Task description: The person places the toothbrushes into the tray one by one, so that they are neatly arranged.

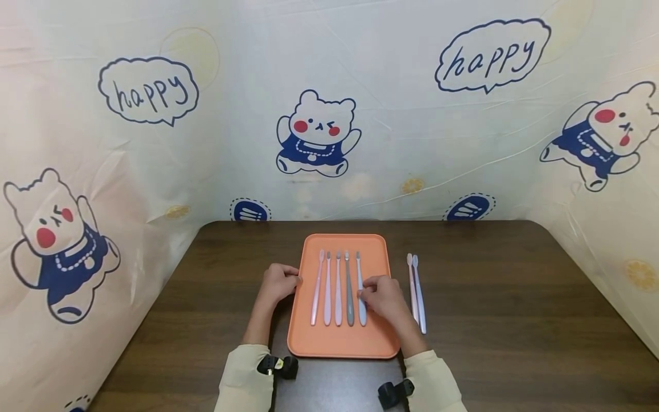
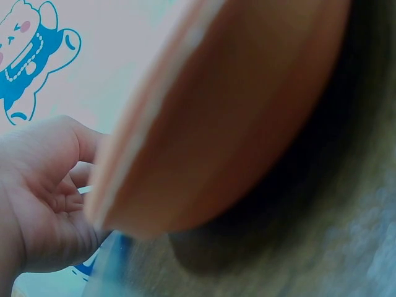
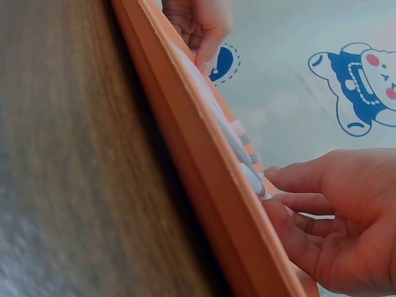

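Note:
An orange tray (image 1: 342, 343) lies on the table with several toothbrushes in a row on it, handles toward me. From the left come a pink toothbrush (image 1: 317, 289), two lilac ones, a grey-green toothbrush (image 1: 350, 294) and a light blue toothbrush (image 1: 362, 315). My right hand (image 1: 385, 297) pinches the light blue toothbrush around its middle; in the right wrist view the thumb and fingertips of that hand (image 3: 334, 216) meet at it. At the tray's left rim, my left hand (image 1: 278, 284) grips the edge. The left wrist view shows the hand (image 2: 49, 192) against the tray's side (image 2: 235, 111), fingertips partly hidden.
Right of the tray, a pink toothbrush (image 1: 412, 283) and a blue toothbrush (image 1: 419, 297) lie side by side on the dark wooden table (image 1: 515, 309). A printed curtain (image 1: 391, 143) hangs behind and around the table. Each sleeve end carries a black wrist camera (image 1: 395, 395).

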Action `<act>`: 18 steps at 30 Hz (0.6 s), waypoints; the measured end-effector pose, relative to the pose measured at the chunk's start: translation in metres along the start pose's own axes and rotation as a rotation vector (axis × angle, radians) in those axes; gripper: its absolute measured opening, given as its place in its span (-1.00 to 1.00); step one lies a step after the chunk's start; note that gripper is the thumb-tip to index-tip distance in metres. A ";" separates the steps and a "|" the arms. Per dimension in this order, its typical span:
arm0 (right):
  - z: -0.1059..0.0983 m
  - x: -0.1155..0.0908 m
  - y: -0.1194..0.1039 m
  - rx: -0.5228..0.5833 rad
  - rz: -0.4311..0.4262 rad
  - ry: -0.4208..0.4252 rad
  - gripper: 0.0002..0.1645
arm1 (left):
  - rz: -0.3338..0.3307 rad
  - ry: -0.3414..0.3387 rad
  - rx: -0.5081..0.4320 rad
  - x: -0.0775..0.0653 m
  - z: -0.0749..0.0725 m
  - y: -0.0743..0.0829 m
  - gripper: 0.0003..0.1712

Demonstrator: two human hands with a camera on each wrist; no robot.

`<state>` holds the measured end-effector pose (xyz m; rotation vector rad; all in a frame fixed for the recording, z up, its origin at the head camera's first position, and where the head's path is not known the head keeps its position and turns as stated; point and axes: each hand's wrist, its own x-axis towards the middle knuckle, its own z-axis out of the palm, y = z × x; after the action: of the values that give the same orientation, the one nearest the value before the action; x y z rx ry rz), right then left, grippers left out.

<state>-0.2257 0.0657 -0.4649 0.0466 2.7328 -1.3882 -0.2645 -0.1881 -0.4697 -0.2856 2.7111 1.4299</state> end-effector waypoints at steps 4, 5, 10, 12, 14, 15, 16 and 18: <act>-0.002 0.001 0.001 -0.010 -0.034 0.017 -0.75 | -0.001 0.002 -0.004 0.000 0.000 0.000 -0.69; -0.003 0.001 0.001 -0.023 -0.050 0.028 -0.75 | -0.001 0.001 -0.004 0.000 0.000 0.000 -0.69; -0.009 0.000 0.000 -0.042 -0.080 0.063 -0.75 | -0.007 -0.004 0.000 0.000 0.000 0.000 -0.69; -0.011 -0.001 0.000 -0.030 -0.080 0.063 -0.74 | -0.007 -0.005 0.002 0.000 0.000 0.000 -0.69; -0.015 -0.002 0.000 -0.016 -0.083 0.059 -0.73 | -0.006 -0.006 -0.001 0.000 0.000 0.000 -0.69; -0.016 -0.002 0.000 -0.010 -0.084 0.060 -0.73 | -0.003 -0.006 -0.002 0.000 0.000 0.000 -0.69; -0.017 -0.002 0.000 -0.004 -0.084 0.058 -0.73 | -0.001 -0.008 -0.002 0.000 0.000 0.000 -0.69; -0.020 -0.003 0.001 0.000 -0.081 0.055 -0.72 | 0.001 -0.008 -0.004 0.000 0.000 0.000 -0.69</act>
<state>-0.2238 0.0823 -0.4543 -0.0261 2.8092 -1.4277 -0.2642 -0.1884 -0.4694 -0.2777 2.7025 1.4340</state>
